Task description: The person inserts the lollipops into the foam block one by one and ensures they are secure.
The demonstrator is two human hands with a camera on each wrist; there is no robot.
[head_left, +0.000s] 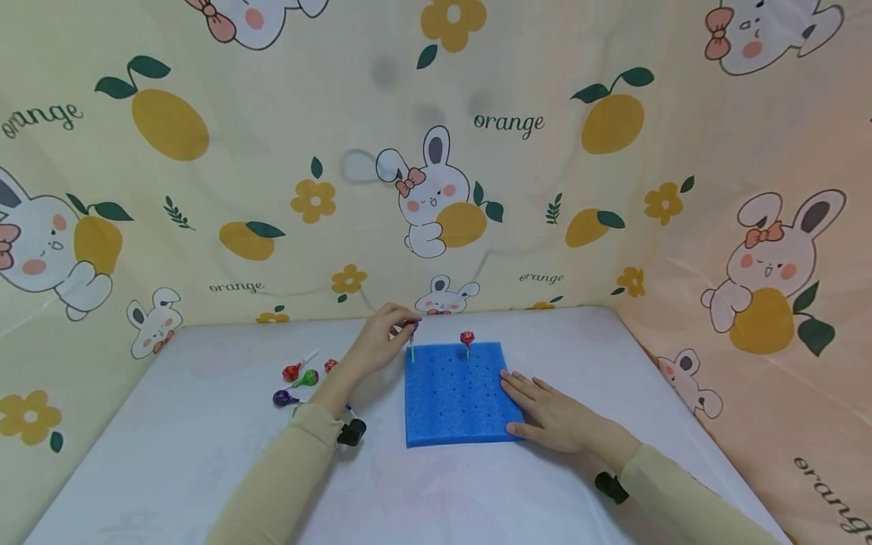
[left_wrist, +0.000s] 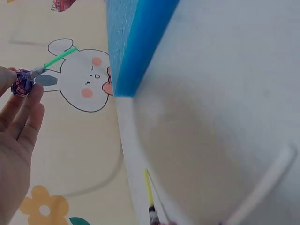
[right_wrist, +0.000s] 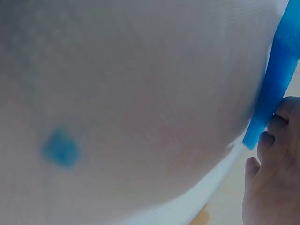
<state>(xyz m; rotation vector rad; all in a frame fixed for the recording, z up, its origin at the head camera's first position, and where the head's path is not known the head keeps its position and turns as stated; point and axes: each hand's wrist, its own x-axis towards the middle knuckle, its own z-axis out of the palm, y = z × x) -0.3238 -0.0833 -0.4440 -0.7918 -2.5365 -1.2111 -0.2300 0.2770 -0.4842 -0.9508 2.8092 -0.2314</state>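
**Blue foam board [head_left: 456, 409] under a pinched purple-wrapped lollipop [left_wrist: 22, 83]**

Behind everything hangs a pale fabric backdrop [head_left: 518, 189] printed with rabbits, oranges and flowers. In front of it spreads the white worktop [head_left: 436, 496], and two light-coloured sleeves [head_left: 272, 477] reach in over it from the near side. The board lies flat near the middle of the worktop.

The right hand [head_left: 562, 415] rests at the board's right edge; its fingers are straight and touch the foam, with the thumb apart from them. The left hand [head_left: 378, 341] is at the far left corner, its fingers and thumb pinching the lollipop by its wrapped head. The green stick points down towards that corner, and the left wrist view shows its tip apart from the foam.

A black device [head_left: 352, 432] sits at the left wrist. A red lollipop [head_left: 466, 338] stands upright in the board near the far edge. Left of the board, beside the left forearm, lie a green lollipop [head_left: 309, 378], another purple one [head_left: 281, 397] and two more red ones [head_left: 291, 372]. Smallest are the holes [head_left: 467, 393] dotting the foam.
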